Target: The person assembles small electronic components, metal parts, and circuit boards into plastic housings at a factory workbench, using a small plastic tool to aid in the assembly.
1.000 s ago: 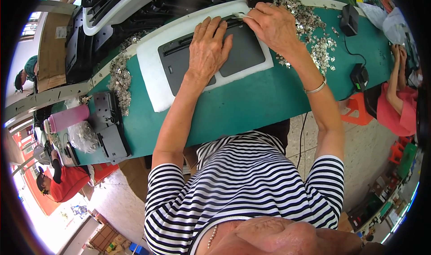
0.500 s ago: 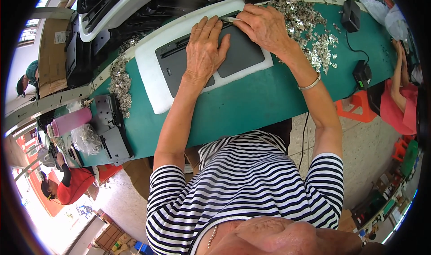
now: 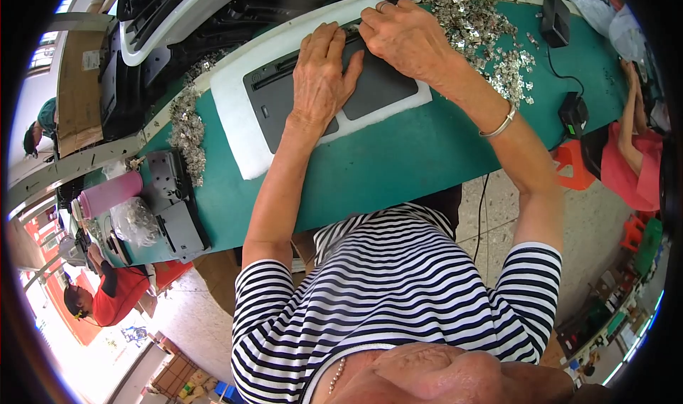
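A dark grey plastic panel (image 3: 384,84) with a long slot near its far edge lies on a white foam pad (image 3: 235,137). My left hand (image 3: 321,76) rests on the panel, fingers stretched forward and thumb spread to the right. Bent and closed, the fingers of my right hand (image 3: 407,39) are at the panel's far edge, just right of the left fingertips. Whatever they pinch is hidden beneath the hand. Close to the right hand is a heap of small silvery metal clips (image 3: 491,48).
Another pile of clips (image 3: 186,137) lies on the green table (image 3: 341,180) at left. Beyond it are grey panels (image 3: 181,229), a pink bottle (image 3: 110,194) and stacked black parts (image 3: 284,9). A black adapter (image 3: 555,21) and its cable sit at right. Other people sit at both sides.
My right hand has shifted slightly left and its fingers have curled in, with the elbow swinging outward. The small pale thing seen at its fingertips is now out of sight. My left hand stays on the panel.
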`<action>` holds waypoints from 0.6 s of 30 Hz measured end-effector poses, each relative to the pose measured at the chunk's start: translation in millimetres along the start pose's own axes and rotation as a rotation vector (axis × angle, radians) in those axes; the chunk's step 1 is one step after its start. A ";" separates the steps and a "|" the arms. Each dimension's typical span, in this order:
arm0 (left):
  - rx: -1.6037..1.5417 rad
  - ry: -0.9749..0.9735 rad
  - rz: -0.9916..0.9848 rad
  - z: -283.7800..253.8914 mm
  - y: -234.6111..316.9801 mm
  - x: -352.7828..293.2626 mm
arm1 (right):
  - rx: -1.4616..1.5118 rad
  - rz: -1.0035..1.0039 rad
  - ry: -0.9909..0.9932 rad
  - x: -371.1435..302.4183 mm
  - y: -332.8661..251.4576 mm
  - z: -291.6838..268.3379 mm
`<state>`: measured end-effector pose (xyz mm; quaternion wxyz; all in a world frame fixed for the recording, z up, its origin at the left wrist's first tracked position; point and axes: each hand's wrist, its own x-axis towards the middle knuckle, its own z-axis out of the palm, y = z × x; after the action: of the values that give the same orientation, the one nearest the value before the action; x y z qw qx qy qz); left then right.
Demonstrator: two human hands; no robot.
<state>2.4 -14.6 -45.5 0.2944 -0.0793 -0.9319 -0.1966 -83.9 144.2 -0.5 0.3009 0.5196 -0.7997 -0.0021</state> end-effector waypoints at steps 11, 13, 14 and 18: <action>-0.070 0.010 0.035 3.6 -8.6 7.0 | -0.209 -0.260 -0.248 27.7 -5.9 -5.9; -0.063 0.028 0.054 0.5 -5.2 6.4 | -0.205 -0.254 -0.264 30.1 -7.7 -8.2; -0.086 -0.005 0.036 -2.6 -1.2 6.1 | -0.205 -0.238 -0.272 32.1 -8.0 -11.7; -0.100 0.041 0.079 0.2 -3.9 5.3 | -0.133 -0.199 -0.179 28.4 -15.7 -2.3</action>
<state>-3.0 -17.9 -43.8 0.3164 -0.1267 -0.9109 -0.2327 -77.7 114.0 10.0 0.2604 0.5728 -0.7661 -0.1313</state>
